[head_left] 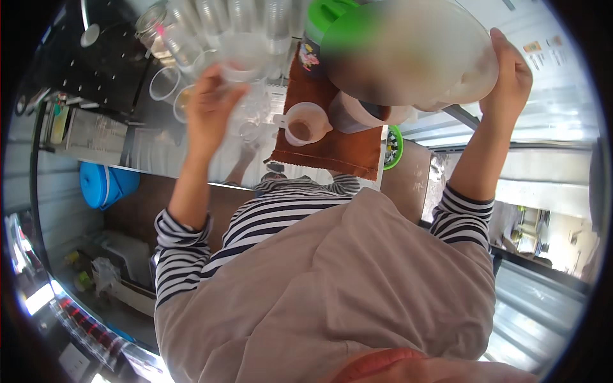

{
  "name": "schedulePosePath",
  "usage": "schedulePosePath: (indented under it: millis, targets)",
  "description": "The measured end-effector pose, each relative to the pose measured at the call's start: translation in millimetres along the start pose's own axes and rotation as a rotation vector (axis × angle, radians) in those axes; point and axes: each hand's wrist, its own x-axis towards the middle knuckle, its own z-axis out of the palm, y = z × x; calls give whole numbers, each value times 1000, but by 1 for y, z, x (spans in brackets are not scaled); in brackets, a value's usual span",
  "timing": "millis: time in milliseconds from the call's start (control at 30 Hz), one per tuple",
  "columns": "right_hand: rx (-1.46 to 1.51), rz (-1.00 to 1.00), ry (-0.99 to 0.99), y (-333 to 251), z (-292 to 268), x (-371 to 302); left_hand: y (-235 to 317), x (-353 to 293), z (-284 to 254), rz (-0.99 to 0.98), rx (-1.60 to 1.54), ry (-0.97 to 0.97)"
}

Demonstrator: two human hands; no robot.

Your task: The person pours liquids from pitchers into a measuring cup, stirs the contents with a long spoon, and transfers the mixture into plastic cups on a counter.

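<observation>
My left hand [207, 108] is raised over the counter, its thumb and fingers closed around a translucent plastic cup [242, 57], blurred by motion. My right hand [509, 80] grips the right side of a large translucent whitish vessel [408, 48], held tilted close up and too blurred to tell its exact kind. Below it, a wide translucent jug [348, 115] with dark liquid stands partly hidden on a brown cloth [348, 153]. Beside that jug is a small measuring jug [306, 124] with a little brown liquid at the bottom.
Stacks of clear cups [246, 19] line the back, near a glass jar [151, 25]. Single clear cups [165, 83] stand left of my hand. A green-lidded container [322, 16] is behind the cloth. A green basket [397, 147] and blue bucket [102, 185] sit lower down.
</observation>
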Motion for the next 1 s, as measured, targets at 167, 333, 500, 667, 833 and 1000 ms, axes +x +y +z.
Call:
schedulePosePath:
  millis: [167,333,500,667,833,1000]
  targets:
    - [-256,-269,-256,-32,30,5,6,-19,61,-130,-274,-159]
    - [-522,-636,-466,-71,64,-14,1,-23,71,-157,-280,-219]
    - [-601,-580,-632,-97,72,-16,7,-26,73,-200,-290,-237]
    - [-612,-475,-729,-98,79,-16,8,-28,74,-187,-319,-222]
    - [-20,-631,-540,0,50,44,8,-28,75,-178,-326,-261]
    - [-221,-662,-576,-61,69,6,6,-28,72,-181,-283,-221]
